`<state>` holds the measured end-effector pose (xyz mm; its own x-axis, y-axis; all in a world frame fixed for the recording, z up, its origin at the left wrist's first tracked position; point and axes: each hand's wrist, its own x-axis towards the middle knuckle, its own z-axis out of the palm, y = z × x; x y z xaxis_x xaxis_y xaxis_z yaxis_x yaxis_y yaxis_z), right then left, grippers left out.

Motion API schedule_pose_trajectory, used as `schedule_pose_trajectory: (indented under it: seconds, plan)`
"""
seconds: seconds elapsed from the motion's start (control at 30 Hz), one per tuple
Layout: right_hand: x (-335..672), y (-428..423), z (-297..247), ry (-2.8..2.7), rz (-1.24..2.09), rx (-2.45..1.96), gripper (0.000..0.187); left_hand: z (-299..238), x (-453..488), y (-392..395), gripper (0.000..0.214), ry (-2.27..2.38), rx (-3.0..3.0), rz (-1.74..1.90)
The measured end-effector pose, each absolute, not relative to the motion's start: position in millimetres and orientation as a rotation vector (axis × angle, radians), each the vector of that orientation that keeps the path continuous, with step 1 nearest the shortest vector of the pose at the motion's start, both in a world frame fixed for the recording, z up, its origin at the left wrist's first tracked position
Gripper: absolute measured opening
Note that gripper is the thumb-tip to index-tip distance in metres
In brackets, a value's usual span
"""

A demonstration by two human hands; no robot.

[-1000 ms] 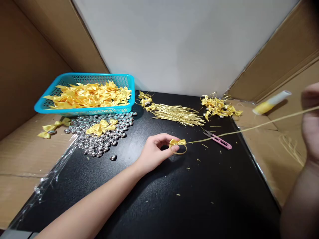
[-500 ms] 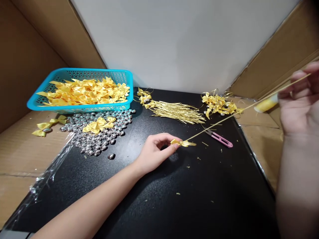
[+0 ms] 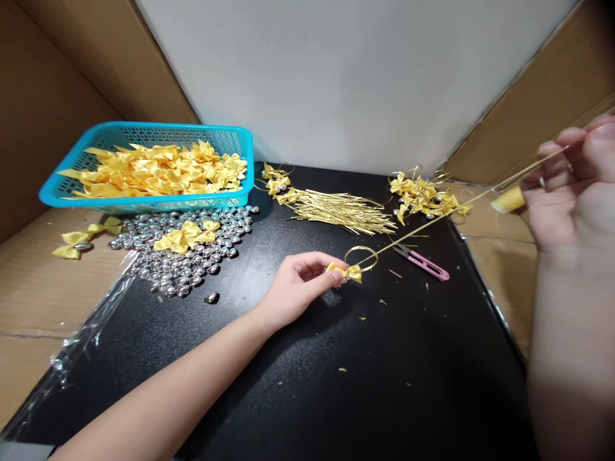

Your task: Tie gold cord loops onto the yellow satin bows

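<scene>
My left hand [image 3: 298,285] pinches a small yellow satin bow [image 3: 346,271] just above the black table [image 3: 312,384]. A gold cord [image 3: 432,221] loops at the bow and runs taut up to the right. My right hand [image 3: 569,186] is raised at the right edge, fingers closed on the far end of that cord. Pink thread snips [image 3: 425,262] lie on the table just right of the bow, under the cord.
A blue basket [image 3: 144,203] of yellow bows stands at the back left, with a pile of silver beads [image 3: 192,266] in front. Cut gold cords [image 3: 341,214] and finished bows [image 3: 423,198] lie at the back. A yellow-white tube [image 3: 509,200] rests on cardboard, right.
My right hand has pulled the cord's end higher and closer to me. The loop at the bow now stands above the bow instead of below it. The left hand has barely moved.
</scene>
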<state>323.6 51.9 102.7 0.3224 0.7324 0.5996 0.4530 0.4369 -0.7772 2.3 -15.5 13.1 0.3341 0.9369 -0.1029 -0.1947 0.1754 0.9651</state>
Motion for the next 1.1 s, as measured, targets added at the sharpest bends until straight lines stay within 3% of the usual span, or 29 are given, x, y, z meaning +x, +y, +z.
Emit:
schedule_pose_trajectory:
  seconds: [0.1,0.3,0.43,0.6,0.7,0.83,1.03,1.1]
  plan:
    - [313,50,107,-1.014,0.445,-1.136,0.042,15,3,-15,0.013,0.852,1.038,0.966]
    - [304,48,109,-0.876,0.497,-1.129,0.031,16,4,-14,0.013,0.841,1.015,0.955]
    - [306,48,111,-0.920,0.505,-1.137,0.035,13,3,-14,0.012,0.829,1.006,0.958]
    - [281,49,87,-1.235,0.569,-1.388,0.004,14,4,-16,0.016,0.867,1.023,0.949]
    - [251,46,58,-1.815,0.739,-1.499,0.004,16,4,-17,0.019,0.876,1.037,0.946]
    - [220,40,36,-2.062,0.656,-1.464,0.009,15,4,-18,0.020,0.881,1.009,0.928]
    - [195,7,49,-1.745,0.230,-1.084,0.009,9,6,-18,0.021,0.875,0.913,0.909]
    - [187,-8,44,-1.863,0.155,-0.947,0.011,8,7,-19,0.022,0.857,0.891,0.909]
